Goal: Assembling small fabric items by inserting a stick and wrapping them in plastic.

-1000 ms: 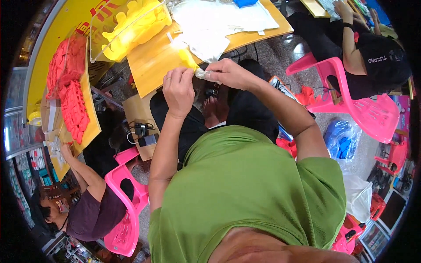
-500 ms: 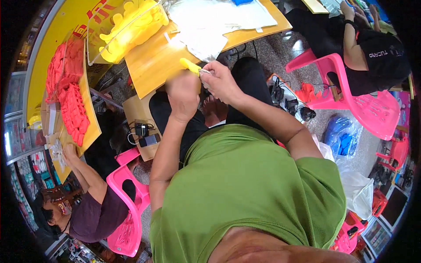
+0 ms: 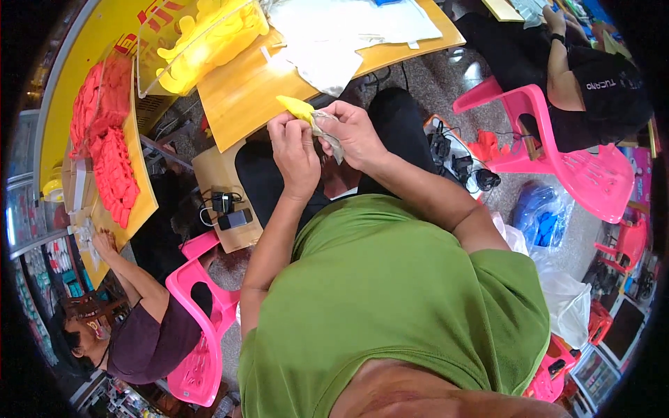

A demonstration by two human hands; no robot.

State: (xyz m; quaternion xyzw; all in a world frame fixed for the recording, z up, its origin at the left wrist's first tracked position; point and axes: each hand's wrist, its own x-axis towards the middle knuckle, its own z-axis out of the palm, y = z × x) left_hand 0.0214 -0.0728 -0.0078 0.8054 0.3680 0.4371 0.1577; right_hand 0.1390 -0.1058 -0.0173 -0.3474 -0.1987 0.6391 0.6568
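In front of my lap both hands are raised and close together. Between them is a slim, pointed yellow piece point(image 3: 296, 106), its kind unclear. My left hand point(image 3: 293, 153) has its fingers closed at the yellow piece's lower part. A crumpled clear-grey plastic bag point(image 3: 325, 128) wraps the yellow piece's lower end, and my right hand point(image 3: 355, 136) pinches it between thumb and fingers. The bag's loose end hangs below my right fingers. How far the yellow piece reaches into the bag is hidden.
Beyond my hands stands a wooden table point(image 3: 237, 104) with a clear box of yellow pieces point(image 3: 209, 42) and white plastic bags point(image 3: 334, 49). Red pieces point(image 3: 115, 164) lie on the left table. Co-workers sit on pink chairs point(image 3: 209, 306) at left and right. A cardboard box point(image 3: 233, 167) stands near my left knee.
My left hand has turned and its fingers now show clearly rather than blurred. The yellow piece and bag have shifted slightly left, and more of the bag hangs below my right fingers.
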